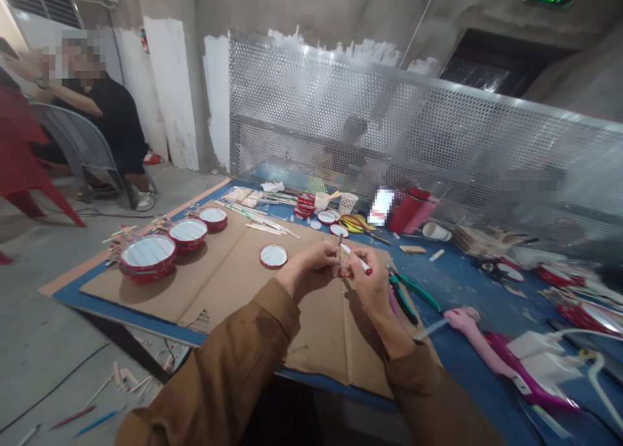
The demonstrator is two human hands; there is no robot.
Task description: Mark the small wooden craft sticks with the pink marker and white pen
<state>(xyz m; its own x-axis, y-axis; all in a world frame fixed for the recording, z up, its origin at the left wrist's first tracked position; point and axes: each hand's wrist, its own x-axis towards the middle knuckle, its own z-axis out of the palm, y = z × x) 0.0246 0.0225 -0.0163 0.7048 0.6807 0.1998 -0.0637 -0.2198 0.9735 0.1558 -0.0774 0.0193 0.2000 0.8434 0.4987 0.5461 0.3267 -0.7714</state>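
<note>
My left hand (316, 263) is closed around a small upright wooden stick (339, 246), above the cardboard sheet (311, 303). Close against it, my right hand (372, 290) grips a white marker pen (357, 258) with a dark red end, its front meeting the stick. Something small and reddish shows between the two hands, too blurred to name. Left of my hands lies a round lid (273, 256) with a red rim. Pliers with teal and black handles (403, 293) lie just right of my right hand.
Red-rimmed round containers (147, 258) stand along the left side. Wooden sticks (263, 219), cups (347, 203), yellow-handled scissors (353, 223) and a lit phone (381, 206) line the back. A pink glue gun (479, 345) and white plugs (545, 355) lie right. A seated person (107, 108) is at far left.
</note>
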